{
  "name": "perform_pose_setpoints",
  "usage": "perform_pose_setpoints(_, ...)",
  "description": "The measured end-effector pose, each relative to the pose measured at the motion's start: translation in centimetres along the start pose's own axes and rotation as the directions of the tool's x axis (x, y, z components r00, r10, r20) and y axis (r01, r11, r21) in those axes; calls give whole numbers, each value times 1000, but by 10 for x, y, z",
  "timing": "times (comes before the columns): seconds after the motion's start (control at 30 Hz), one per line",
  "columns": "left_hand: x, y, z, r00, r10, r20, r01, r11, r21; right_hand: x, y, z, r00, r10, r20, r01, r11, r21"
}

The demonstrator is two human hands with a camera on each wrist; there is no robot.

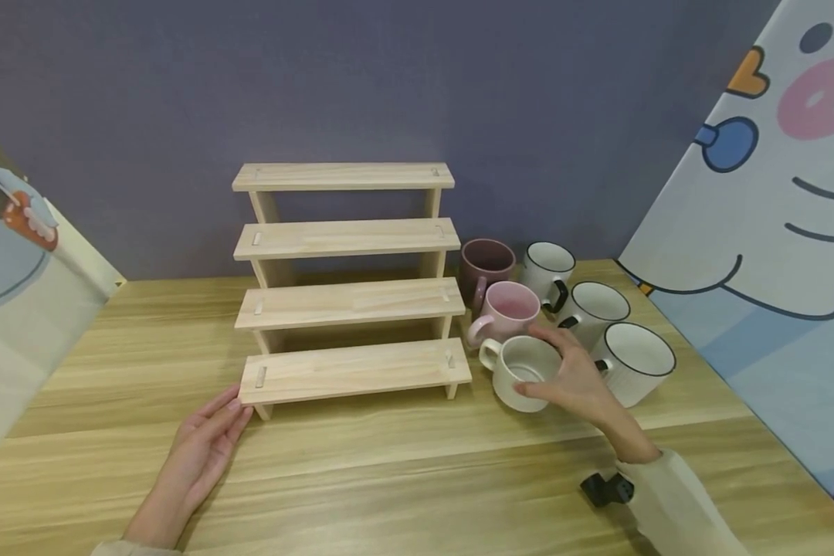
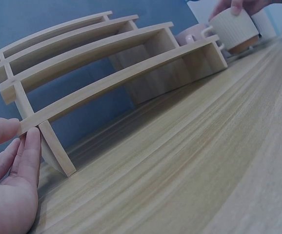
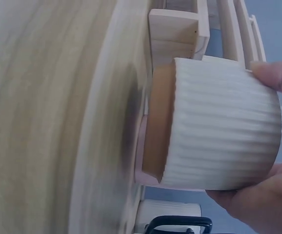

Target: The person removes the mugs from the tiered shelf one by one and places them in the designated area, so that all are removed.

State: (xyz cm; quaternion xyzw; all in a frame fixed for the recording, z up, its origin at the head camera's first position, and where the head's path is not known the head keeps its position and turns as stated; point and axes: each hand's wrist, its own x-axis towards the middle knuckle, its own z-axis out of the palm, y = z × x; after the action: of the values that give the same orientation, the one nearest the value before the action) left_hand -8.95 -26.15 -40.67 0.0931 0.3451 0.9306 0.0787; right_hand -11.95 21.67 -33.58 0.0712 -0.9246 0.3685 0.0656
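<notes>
My right hand (image 1: 577, 378) grips a white ribbed mug (image 3: 224, 126) by its rim, thumb on one side and fingers on the other. The mug's tan base hangs a little above the table, as the right wrist view shows, and its handle points left toward the shelf. At the left end of a four-step wooden shelf (image 1: 354, 373), my left hand (image 1: 205, 448) pinches the lowest board's corner. Its thumb lies on top and its fingers underneath. A pink mug (image 1: 510, 303) stands just behind the white one.
Behind the pink mug is a maroon mug (image 1: 469, 282), close to the shelf's right side. White mugs with black rims, one at the back (image 1: 547, 266), one mid-row (image 1: 598, 303) and one in front (image 1: 639, 378), line the right. A dark wall (image 1: 347, 93) rises behind the wooden table (image 1: 361, 486).
</notes>
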Motion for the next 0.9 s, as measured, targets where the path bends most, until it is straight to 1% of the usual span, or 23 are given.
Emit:
perform_pose_setpoints(0.2, -1, 1, 0, 1000, 1, 7, -1, 1000, -8, 3, 5, 3, 999, 27, 17, -27, 999, -26)
perform_pose_setpoints(0.4, -1, 0, 0, 1000, 3, 16, -3, 1000, -10, 4, 9, 5, 999, 44, 15, -43, 999, -30)
perform_pose_setpoints(0.63, -1, 0, 0, 1000, -1, 14, 1, 1000, -12, 5, 14, 5, 999, 48, 18, -48, 998, -27)
perform_pose_setpoints(0.9, -1, 0, 0, 1000, 1, 1, -1, 1000, 19, 4, 14, 5, 999, 29, 29, -29, 1000, -13)
